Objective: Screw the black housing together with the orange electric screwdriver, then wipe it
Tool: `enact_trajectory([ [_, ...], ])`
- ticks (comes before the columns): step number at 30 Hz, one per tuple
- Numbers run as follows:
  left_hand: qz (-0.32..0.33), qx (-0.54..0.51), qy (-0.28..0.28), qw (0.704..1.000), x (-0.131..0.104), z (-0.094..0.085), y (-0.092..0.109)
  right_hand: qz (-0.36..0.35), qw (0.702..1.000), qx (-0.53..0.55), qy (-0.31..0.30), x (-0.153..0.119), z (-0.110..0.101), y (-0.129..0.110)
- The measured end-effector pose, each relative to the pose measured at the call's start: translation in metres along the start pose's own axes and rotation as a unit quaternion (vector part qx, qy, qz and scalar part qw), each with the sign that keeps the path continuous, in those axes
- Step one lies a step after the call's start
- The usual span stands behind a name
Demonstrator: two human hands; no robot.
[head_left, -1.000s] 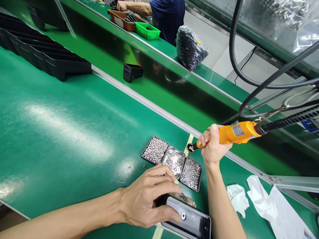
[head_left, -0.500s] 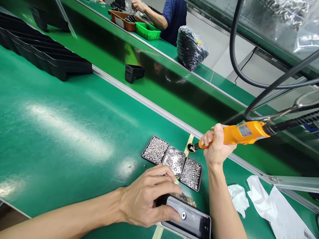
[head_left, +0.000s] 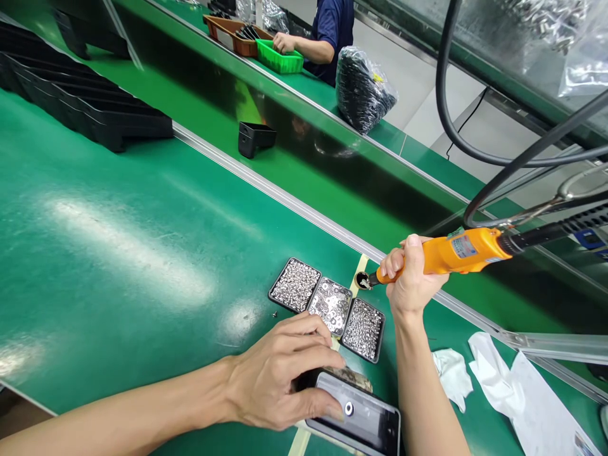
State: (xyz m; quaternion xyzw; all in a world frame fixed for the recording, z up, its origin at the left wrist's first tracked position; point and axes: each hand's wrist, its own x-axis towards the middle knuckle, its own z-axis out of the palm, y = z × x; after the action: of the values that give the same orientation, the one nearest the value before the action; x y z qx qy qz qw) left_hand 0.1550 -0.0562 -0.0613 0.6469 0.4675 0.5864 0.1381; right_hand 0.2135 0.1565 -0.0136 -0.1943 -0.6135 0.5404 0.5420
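Note:
An orange electric screwdriver is wrapped in the fingers of my right hand. Its tip reaches a small round dark-filled container beside the trays. My left hand grips a black box-like housing at the front, thumb inside its recess near a small ring. Just beyond that hand stand three square trays of small metal parts: the left tray, the middle tray with washers, and the right tray. One loose screw lies by the left tray.
Black housings stand in a row at the left; another black part sits on the green belt. White cloths lie at right. Thick cables hang upper right. Across the belt, a co-worker's hand is at a green basket.
The co-worker's hand has moved from above the brown bin to the green basket. My hands, the screwdriver and the housing stay almost in place.

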Motion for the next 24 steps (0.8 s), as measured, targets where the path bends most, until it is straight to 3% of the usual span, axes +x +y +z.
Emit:
enact_trajectory([
  [18,0.012,0.003,-0.005,1.0,-0.001,-0.001,0.0,0.011,1.0,0.008,-0.002,-0.002,-0.001,0.0],
  [21,0.02,-0.012,-0.008,1.0,0.0,-0.002,0.001,0.008,1.0,0.01,0.01,-0.001,-0.003,-0.01],
  [24,0.023,-0.013,-0.028,0.999,0.0,-0.003,0.005,0.015,1.0,0.007,0.015,-0.005,-0.007,-0.034],
])
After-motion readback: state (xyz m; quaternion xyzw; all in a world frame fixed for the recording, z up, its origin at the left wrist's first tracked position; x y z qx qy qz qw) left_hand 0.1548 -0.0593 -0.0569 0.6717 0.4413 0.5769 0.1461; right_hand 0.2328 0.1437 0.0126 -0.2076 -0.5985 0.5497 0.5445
